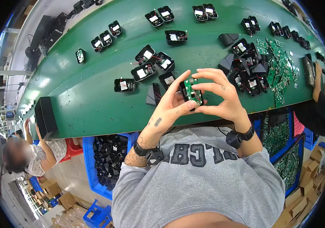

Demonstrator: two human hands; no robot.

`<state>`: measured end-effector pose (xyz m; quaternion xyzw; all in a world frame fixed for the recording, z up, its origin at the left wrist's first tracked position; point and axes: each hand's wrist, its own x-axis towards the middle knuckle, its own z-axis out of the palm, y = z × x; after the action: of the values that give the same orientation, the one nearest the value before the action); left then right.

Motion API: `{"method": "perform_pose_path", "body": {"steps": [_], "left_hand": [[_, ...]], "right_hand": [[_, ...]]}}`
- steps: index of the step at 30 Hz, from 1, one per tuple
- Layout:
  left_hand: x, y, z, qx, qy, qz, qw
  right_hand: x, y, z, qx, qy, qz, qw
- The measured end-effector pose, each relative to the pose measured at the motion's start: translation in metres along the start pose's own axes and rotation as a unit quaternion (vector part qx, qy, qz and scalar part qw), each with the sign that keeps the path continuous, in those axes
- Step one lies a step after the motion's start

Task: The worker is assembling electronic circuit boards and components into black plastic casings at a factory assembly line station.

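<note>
Between my two hands, close in front of my chest, is a small black housing with a green circuit board (191, 91) lying in it. My left hand (175, 100) wraps the housing from the left, its thumb pressed on the board's lower end. From the right, my right hand (221, 93) reaches over with curved fingers, the fingertips at the board's right edge and the thumb at its lower corner. Red wires show beside the board. Just beyond my left hand lie several open black housings (143, 71) with white patches and red wires inside.
A heap of black housings (246, 62) and a pile of loose green boards (278, 68) cover the right of the green table (90, 95). A black box (45, 116) stands at the left edge. Below are blue crates (89, 163). People sit at both sides.
</note>
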<state>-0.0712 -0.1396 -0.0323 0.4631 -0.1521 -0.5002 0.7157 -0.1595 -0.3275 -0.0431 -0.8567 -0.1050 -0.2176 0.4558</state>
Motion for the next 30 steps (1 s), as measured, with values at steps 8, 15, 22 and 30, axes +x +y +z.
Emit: {"method": "perform_pose_path", "body": {"steps": [8, 15, 22, 30], "left_hand": [[-0.005, 0.002, -0.004, 0.009, -0.018, 0.009, 1.0], [-0.004, 0.008, -0.008, 0.06, -0.033, 0.01, 0.998], [-0.003, 0.004, -0.01, 0.086, -0.042, 0.055, 0.994], [0.01, -0.02, -0.004, 0.155, 0.069, 0.145, 0.975]], "right_hand": [[-0.002, 0.003, 0.001, -0.024, 0.027, -0.012, 0.999], [-0.008, 0.003, 0.005, -0.123, 0.082, -0.069, 0.987], [-0.012, 0.008, 0.004, -0.092, 0.116, -0.062, 0.987], [-0.012, -0.005, 0.016, -0.179, 0.114, -0.108, 0.971]]}}
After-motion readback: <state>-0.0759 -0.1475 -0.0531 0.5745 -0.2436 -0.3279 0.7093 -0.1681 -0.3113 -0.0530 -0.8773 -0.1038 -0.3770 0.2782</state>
